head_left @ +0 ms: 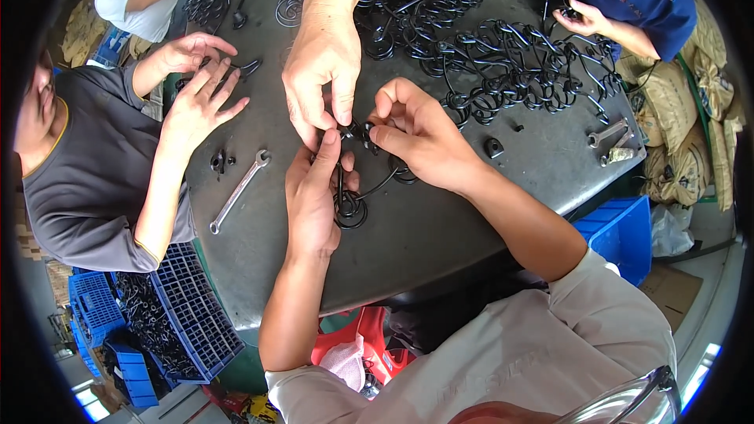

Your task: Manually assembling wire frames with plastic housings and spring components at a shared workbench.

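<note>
My left hand [309, 198] is closed around a black coiled wire part [350, 213], whose loops hang below the fingers. Close beside it, my right hand [428, 141] pinches a small black fitting [367, 135] between thumb and curled fingers. From the top edge a co-worker's hand [323, 63] reaches down, its fingertips at the same fitting and near my left thumb. The fingers partly cover the fitting, so how it joins the wire cannot be made out. Another black coil [404, 173] shows under my right hand.
Piled black coiled wire parts [510, 78] cover the dark table's [393, 263] far side. A wrench [239, 192] lies left, beside small black fittings [220, 161]; more wrenches [609, 135] lie right. A black block [493, 148] sits nearer. Blue crates [196, 306] and co-workers flank the table.
</note>
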Motion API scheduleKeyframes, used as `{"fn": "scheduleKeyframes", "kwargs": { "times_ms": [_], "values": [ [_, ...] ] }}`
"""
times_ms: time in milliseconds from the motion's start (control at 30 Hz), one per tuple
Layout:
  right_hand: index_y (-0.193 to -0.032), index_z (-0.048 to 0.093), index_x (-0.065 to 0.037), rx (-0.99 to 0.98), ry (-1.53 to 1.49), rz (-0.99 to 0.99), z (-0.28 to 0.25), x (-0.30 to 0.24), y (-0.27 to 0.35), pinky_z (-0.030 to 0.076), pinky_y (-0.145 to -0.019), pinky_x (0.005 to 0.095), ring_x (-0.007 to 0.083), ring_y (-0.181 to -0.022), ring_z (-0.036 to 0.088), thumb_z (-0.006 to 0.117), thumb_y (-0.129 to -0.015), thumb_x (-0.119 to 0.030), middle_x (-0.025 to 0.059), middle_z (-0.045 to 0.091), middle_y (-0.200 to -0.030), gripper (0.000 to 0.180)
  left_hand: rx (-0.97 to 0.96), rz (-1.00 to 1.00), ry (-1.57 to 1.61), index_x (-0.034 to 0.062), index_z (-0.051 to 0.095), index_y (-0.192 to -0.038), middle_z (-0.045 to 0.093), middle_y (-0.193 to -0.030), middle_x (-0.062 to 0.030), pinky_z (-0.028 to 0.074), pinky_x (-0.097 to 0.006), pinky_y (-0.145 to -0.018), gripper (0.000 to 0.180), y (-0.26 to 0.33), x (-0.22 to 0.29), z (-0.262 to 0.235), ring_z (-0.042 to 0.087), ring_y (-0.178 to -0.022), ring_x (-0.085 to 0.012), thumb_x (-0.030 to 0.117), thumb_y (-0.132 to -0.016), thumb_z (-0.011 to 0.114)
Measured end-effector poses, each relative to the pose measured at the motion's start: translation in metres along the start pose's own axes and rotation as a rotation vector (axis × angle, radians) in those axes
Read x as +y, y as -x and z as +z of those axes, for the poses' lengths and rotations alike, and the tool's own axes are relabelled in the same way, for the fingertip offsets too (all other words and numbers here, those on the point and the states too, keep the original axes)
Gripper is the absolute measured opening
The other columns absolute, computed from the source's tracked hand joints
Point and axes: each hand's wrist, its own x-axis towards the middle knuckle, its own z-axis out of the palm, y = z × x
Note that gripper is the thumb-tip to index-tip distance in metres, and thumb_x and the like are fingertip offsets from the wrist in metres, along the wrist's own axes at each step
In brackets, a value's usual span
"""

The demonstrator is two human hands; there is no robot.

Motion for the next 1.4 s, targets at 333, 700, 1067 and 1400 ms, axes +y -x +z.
{"fn": "scheduleKeyframes", "kwargs": {
  "times_ms": [333, 700, 1067, 1400],
  "values": [
    [-0.100, 0.048, -0.008, 0.006, 0.017, 0.017, -0.003, 0.000, 0.002, 0.046, -0.077, 0.0215, 0.0049, -0.089, 0.055, 0.061, -0.089, 0.010, 0.0004, 0.057, -0.095, 0.025, 0.020, 0.048, -0.128, 0.0000, 0.054, -0.113, 0.055, -0.081, -0.0002, 0.044, -0.023, -0.056, 0.032, -0.003, 0.000, 0.004, 0.053, -0.065, -0.0078, 0.024, -0.098, 0.068],
    [-0.096, 0.047, -0.007, 0.048, 0.063, 0.032, -0.001, 0.000, 0.002, 0.044, -0.073, 0.0203, 0.0040, -0.083, 0.053, 0.060, -0.090, 0.008, 0.0000, 0.057, -0.093, 0.021, -0.021, 0.034, -0.066, 0.0011, 0.053, -0.116, 0.056, -0.083, -0.0011, 0.046, -0.024, -0.059, 0.028, -0.002, -0.001, 0.002, 0.053, -0.069, -0.0077, 0.021, -0.098, 0.062],
    [-0.095, 0.060, -0.002, 0.164, 0.080, -0.163, -0.006, -0.005, 0.002, 0.039, -0.060, 0.0227, 0.0033, -0.070, 0.050, 0.053, -0.085, 0.010, -0.0015, 0.054, -0.080, 0.017, -0.089, -0.096, 0.079, 0.0072, 0.057, -0.111, 0.065, -0.086, -0.0058, 0.049, -0.030, -0.066, 0.028, -0.001, 0.001, -0.014, 0.061, -0.071, -0.0164, 0.032, -0.098, 0.052],
    [-0.107, 0.073, -0.001, 0.071, 0.633, -0.459, 0.001, -0.008, 0.008, 0.042, -0.058, 0.0272, 0.0121, -0.066, 0.055, 0.054, -0.081, 0.012, 0.0060, 0.058, -0.082, 0.035, -0.049, -0.156, 0.130, 0.0066, 0.057, -0.110, 0.067, -0.087, -0.0085, 0.050, -0.033, -0.067, 0.030, -0.004, 0.002, -0.020, 0.060, -0.069, -0.0197, 0.032, -0.096, 0.051]
  ]
}}
